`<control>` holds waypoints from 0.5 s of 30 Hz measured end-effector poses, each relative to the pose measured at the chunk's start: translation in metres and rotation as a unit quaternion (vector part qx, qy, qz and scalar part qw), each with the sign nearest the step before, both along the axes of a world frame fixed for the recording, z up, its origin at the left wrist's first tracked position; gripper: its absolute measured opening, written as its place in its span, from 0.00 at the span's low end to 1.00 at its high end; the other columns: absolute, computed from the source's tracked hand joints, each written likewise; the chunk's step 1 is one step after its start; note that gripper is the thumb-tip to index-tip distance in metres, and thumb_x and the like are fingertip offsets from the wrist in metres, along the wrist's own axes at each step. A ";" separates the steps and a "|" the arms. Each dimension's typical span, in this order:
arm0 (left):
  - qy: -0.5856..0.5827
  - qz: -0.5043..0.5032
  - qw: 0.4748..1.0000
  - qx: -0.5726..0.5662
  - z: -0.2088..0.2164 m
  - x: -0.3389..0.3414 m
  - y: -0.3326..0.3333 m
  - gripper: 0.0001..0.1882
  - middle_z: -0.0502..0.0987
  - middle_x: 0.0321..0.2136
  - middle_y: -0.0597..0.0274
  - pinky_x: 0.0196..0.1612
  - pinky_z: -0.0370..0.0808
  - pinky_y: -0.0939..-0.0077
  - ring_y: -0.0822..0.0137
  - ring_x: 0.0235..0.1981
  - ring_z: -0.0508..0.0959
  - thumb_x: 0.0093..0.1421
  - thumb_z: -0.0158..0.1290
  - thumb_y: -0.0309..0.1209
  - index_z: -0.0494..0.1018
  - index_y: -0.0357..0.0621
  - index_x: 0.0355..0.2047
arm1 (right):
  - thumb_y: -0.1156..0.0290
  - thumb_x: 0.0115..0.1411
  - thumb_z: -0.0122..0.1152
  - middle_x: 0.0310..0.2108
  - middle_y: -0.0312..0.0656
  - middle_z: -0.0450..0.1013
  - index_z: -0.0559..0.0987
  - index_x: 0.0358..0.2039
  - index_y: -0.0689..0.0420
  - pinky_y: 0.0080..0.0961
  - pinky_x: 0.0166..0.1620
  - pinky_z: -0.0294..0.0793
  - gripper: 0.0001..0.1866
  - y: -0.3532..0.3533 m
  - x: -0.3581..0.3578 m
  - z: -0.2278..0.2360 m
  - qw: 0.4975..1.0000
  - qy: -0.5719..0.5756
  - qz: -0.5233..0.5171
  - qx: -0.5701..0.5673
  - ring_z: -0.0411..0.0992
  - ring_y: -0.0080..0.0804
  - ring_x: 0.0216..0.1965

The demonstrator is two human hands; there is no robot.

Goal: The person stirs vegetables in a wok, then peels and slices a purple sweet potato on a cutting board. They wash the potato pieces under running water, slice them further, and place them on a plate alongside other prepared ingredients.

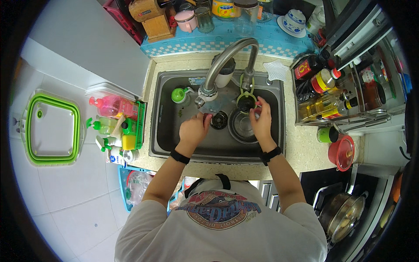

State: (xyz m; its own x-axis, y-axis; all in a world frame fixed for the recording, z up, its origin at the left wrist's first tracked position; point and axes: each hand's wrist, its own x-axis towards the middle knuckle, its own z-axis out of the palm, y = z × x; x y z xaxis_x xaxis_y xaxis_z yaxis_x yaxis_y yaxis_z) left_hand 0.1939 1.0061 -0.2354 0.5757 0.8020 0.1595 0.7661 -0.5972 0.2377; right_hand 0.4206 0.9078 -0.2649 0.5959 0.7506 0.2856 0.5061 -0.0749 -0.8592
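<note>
Over the steel sink (168,139), my left hand (193,131) is closed, with a small reddish bit at its fingertips that I cannot make out. It is just left of the dark drain (219,120). My right hand (262,124) has its fingers apart, above the right rim of a round metal bowl (240,127) on the sink floor. Its thumb is beside a green-rimmed dark strainer cup (246,103), which hangs by the tap. Between them arches the steel faucet (227,54). Whether the right fingers touch the bowl is hidden.
A green-topped pump bottle (179,95) and a white container with a dark top (224,78) stand in the sink. Soap bottles (115,107) crowd a green rack at left. Sauce bottles (323,83) fill a right-hand rack, near a red lidded bowl (341,153) and a pot (342,214).
</note>
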 end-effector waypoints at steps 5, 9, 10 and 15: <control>0.018 -0.038 0.997 0.066 0.002 -0.013 -0.007 0.20 0.73 0.16 0.52 0.20 0.72 0.62 0.52 0.17 0.76 0.62 0.50 0.44 0.69 0.43 0.20 | 0.85 0.52 0.55 0.41 0.47 0.70 0.69 0.54 0.60 0.28 0.39 0.73 0.26 -0.013 -0.017 -0.006 1.000 0.011 0.013 0.014 0.72 0.34 0.35; 0.040 -0.069 0.992 0.101 0.002 -0.023 -0.013 0.19 0.73 0.16 0.55 0.19 0.73 0.64 0.54 0.17 0.76 0.61 0.52 0.43 0.69 0.44 0.18 | 0.90 0.47 0.46 0.52 0.50 0.68 0.67 0.57 0.57 0.39 0.54 0.67 0.34 -0.011 -0.043 -0.008 0.986 -0.031 0.164 -0.026 0.67 0.48 0.52; 0.049 -0.072 0.991 0.104 0.002 -0.024 -0.013 0.19 0.73 0.16 0.56 0.19 0.72 0.65 0.55 0.16 0.76 0.60 0.52 0.43 0.69 0.45 0.18 | 0.91 0.47 0.45 0.58 0.51 0.64 0.65 0.60 0.56 0.42 0.60 0.62 0.36 -0.007 -0.053 -0.009 0.970 -0.048 0.238 -0.033 0.63 0.49 0.59; 0.034 -0.093 0.988 0.118 0.004 -0.030 -0.014 0.18 0.73 0.15 0.56 0.19 0.73 0.65 0.56 0.16 0.76 0.60 0.53 0.42 0.69 0.45 0.18 | 0.85 0.51 0.47 0.68 0.47 0.47 0.53 0.67 0.54 0.46 0.67 0.46 0.41 0.020 -0.068 -0.034 0.913 -0.177 0.348 -0.119 0.47 0.48 0.68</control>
